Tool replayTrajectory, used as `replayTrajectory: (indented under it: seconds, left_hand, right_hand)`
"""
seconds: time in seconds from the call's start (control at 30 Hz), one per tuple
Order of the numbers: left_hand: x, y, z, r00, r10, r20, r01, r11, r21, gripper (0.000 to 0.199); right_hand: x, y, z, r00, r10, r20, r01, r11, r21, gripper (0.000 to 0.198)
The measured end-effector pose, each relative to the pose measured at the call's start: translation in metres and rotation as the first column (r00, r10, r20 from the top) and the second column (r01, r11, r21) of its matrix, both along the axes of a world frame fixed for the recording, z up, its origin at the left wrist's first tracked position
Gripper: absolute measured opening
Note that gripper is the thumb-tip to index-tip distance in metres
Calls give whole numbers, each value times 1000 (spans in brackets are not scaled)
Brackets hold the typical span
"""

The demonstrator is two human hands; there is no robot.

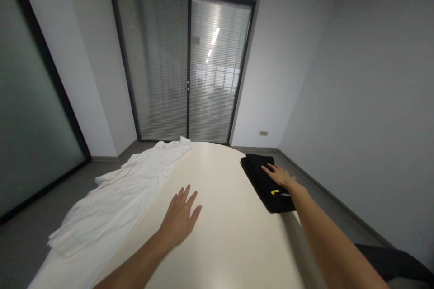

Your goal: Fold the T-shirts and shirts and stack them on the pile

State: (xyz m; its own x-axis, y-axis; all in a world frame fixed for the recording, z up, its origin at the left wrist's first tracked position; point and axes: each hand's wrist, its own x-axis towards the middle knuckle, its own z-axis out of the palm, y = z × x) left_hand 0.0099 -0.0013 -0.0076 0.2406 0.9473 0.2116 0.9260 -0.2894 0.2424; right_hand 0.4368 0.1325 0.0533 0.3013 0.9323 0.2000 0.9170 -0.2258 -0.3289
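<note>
A folded black cloth bundle (259,180), perhaps a garment, lies at the right edge of the pale table (217,244). It bears a small yellow mark (275,192) near its front. My right hand (280,176) rests on top of the bundle with its fingers stretched out. Over the middle of the table is my left hand (179,216), fingers spread and nothing in it; whether it touches the surface I cannot tell. Along the left edge lies white cloth (125,194), rumpled and hanging over the side, apart from my left hand.
Beyond the table's rounded far end stands a glazed double door (188,67) with blinds. A frosted glass panel (30,99) is on the left. Grey walls (366,99) close off the right side. A dark curved shape (396,262) shows at the lower right.
</note>
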Motion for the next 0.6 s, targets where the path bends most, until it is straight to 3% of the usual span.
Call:
replayTrajectory:
  seconds: [0.07,0.13,0.27,0.4,0.47,0.6]
  left_hand:
    - [-5,3,6,995,103,6,-103,993,56,59]
    - [-19,8,16,968,252,4,-250,959,131,60]
    - [-67,22,29,840,541,-23,-530,831,171,60]
    - [-103,35,21,756,647,-97,-648,761,26,62]
    - [-109,38,15,756,644,-114,-648,761,-2,63]
    - [-105,35,13,776,623,-102,-620,782,62,60]
  right_hand:
    - [-11,-6,16,998,-22,53,21,1000,7,58]
    - [-32,-13,31,997,-10,76,-1,989,147,46]
    - [-93,-31,40,996,87,21,-88,913,399,34]
    - [-152,-54,16,963,269,7,-251,889,384,31]
    - [-172,-65,-3,950,309,-31,-281,896,343,31]
    - [-185,-80,-36,920,389,-49,-359,886,294,29]
